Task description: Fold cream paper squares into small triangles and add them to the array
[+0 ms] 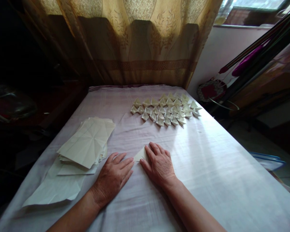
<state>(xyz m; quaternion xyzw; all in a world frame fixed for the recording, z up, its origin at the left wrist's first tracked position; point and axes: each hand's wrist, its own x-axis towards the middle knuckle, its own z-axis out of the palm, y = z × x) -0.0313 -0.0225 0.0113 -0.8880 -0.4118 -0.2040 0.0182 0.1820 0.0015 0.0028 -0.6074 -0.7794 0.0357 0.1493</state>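
Note:
A small folded piece of cream paper (140, 155) lies flat on the cloth-covered table between my hands. My right hand (159, 162) rests palm down on its right part and covers some of it, with the fingers stretched forward. My left hand (116, 171) lies flat on the cloth, fingers extended, the tips reaching the paper's left corner. To the left of that hand is a stack of creased paper sheets (87, 141). Farther back on the right stand rows of several small folded paper boats (168, 111).
A larger white sheet (54, 185) sticks out under the stack toward the table's left edge. A patterned curtain (140, 42) hangs behind the table. On the right are a small bag (212, 90) and leaning poles (253, 45). The left side is dark.

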